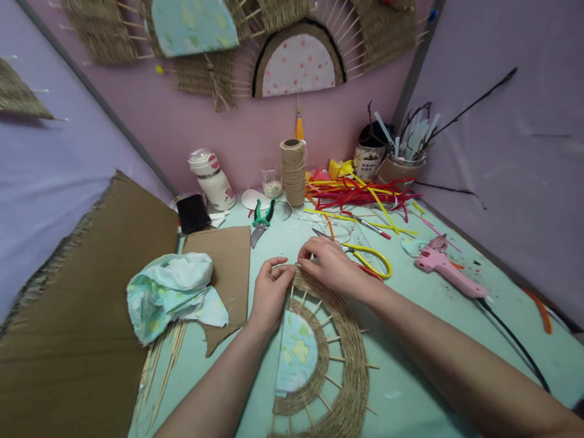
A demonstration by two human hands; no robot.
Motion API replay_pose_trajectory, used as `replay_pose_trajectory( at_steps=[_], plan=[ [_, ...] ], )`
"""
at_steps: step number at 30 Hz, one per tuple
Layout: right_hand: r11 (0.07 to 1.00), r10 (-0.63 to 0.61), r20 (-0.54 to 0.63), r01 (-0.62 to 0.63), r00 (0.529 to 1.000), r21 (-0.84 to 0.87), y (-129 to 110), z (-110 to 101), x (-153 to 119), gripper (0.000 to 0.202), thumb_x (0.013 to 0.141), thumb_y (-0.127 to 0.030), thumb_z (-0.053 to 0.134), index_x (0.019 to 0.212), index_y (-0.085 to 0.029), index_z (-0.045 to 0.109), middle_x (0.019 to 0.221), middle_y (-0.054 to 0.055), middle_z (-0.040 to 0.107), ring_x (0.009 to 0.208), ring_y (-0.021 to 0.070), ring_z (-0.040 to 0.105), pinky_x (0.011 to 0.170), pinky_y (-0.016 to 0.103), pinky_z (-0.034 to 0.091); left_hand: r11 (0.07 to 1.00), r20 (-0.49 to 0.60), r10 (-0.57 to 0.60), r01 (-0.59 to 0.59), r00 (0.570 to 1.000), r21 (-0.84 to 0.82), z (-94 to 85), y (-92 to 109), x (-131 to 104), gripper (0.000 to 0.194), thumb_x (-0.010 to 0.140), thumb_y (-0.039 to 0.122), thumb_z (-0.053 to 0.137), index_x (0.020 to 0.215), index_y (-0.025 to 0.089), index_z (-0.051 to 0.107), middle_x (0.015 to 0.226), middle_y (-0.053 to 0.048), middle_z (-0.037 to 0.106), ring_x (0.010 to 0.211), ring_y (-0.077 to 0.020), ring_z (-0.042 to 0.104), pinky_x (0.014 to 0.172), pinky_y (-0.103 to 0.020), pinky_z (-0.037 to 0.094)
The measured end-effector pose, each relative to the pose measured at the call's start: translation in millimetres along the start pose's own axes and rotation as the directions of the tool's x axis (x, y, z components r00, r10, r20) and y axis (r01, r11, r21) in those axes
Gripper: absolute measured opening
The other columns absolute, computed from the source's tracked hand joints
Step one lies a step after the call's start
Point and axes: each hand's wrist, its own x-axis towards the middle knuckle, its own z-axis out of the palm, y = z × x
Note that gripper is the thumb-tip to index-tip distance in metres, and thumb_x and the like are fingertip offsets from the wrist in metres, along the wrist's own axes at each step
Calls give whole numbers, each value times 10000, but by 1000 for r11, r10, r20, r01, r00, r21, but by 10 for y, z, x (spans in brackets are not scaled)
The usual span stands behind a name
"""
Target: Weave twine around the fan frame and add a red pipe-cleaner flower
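A half-round woven twine fan (355, 357) lies on the pale green table, with thin wooden sticks radiating through it and a floral fabric half-circle (296, 353) at its centre. At the fan's far end, my left hand (271, 289) is closed, its thumb and fingertips pinching the edge of the weave. My right hand (330, 260) is bent over the same end from the right, fingers closed at the twine. Whatever strand lies between the fingertips is too small to make out. Yellow-handled scissors (376, 259) lie just beyond my right wrist.
A pink glue gun (451, 271) with a black cord lies right. Behind stand a twine spool (292, 172), green-handled pruners (262, 220), a white bottle (212, 180) and red and yellow pipe cleaners (358, 193). Crumpled floral cloth (174, 291) and cardboard (76, 297) occupy the left.
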Motion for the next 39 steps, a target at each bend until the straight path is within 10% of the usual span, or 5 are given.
replay_pose_trajectory(
  at_steps=[39],
  plan=[
    [738,305,122,-316,944,596,110,148,-39,145,640,-201,562,745,-176,467,602,-51,512,536,87,462,482,186,349,999,-12,3,-3,1000,-42,49,74,-35,402,634,247,720,977,174,523,829,-19,636,710,-110,597,673,-226,440]
  ],
)
